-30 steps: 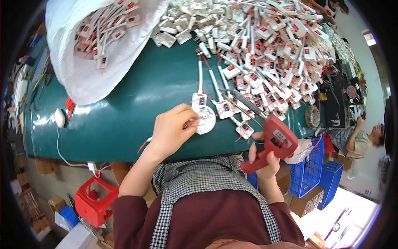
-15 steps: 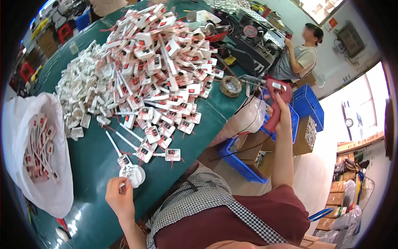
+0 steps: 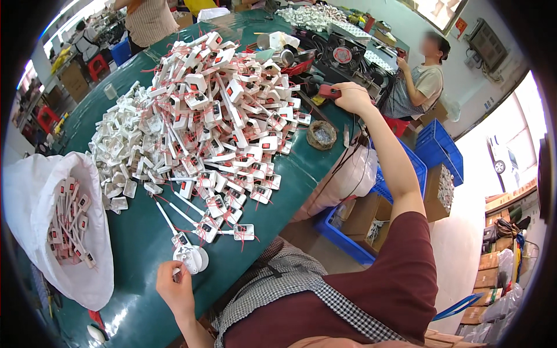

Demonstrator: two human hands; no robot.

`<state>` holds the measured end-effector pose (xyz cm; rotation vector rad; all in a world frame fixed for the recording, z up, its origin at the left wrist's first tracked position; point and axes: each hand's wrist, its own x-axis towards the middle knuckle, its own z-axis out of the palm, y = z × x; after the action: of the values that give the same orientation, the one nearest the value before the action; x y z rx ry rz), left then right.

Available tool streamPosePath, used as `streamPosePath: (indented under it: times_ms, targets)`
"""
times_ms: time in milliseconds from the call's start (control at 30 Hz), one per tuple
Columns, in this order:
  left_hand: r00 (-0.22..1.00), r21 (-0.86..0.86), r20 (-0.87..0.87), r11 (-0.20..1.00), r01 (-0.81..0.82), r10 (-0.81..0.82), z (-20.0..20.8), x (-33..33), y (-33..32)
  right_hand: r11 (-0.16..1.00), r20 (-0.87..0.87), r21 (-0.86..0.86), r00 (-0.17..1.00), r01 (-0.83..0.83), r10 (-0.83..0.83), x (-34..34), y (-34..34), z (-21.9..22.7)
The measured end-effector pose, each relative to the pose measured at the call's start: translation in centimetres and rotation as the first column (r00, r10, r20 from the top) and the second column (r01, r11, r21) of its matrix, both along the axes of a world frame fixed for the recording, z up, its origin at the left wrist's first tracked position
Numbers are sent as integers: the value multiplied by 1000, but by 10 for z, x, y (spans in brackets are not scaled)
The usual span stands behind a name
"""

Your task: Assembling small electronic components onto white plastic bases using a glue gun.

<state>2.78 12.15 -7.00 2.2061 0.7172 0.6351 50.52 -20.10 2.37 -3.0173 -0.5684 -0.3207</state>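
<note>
My left hand [image 3: 176, 288] is closed, its fingertips pinching something small and greyish that I cannot make out. Just beyond them lies a white round plastic fixture [image 3: 187, 256] on the table, joined to a white switch box [image 3: 180, 239] with a thin white stem. My right hand [image 3: 353, 98] reaches far out over the table's right side, wrapped round a red pistol-grip tool [image 3: 329, 91]; its front end is hard to see. A large heap of white switch boxes [image 3: 223, 122] with red wires and red-and-black switches fills the table's middle.
Left stands a white sack [image 3: 96, 243] of similar boxes. A woven bowl [image 3: 321, 135] of small metal parts sits near the green table's [image 3: 139, 301] right edge. Blue crates [image 3: 348, 240] and a carton [image 3: 439, 194] stand below. A co-worker [image 3: 426, 78] is at the far right.
My right hand has carried the red tool away from the table's right edge, forward and left to the black equipment. My left hand stays by the round fixture. The view has shifted slightly.
</note>
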Motion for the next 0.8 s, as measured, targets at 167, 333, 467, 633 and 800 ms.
streamPosePath:
  times_ms: [167, 333, 467, 633, 800]
  targets:
    - [1000, -15, -24, 1000, -7, 7, 1, 4, -1, 991, -52, -123, 997, -57, 51, 27, 15, -12]
    - [1000, -5, 11, 1000, 4, -4, 2, 7, -3, 957, -76, 286, 997, 36, -15, 49, -7, -20]
    - [1000, -8, -13, 1000, -11, 11, 4, 2, -3, 828, -280, 555, 955, 78, 98, 11, -31, 20]
    - [1000, -39, 8, 999, -6, 6, -1, 0, 0, 10, -173, 979, 808, 202, 563, -78, -69, 21]
    - [1000, -90, 14, 996, -18, 19, -2, -1, -2, -303, -86, 813, 617, 497, 783, -139, -88, -16]
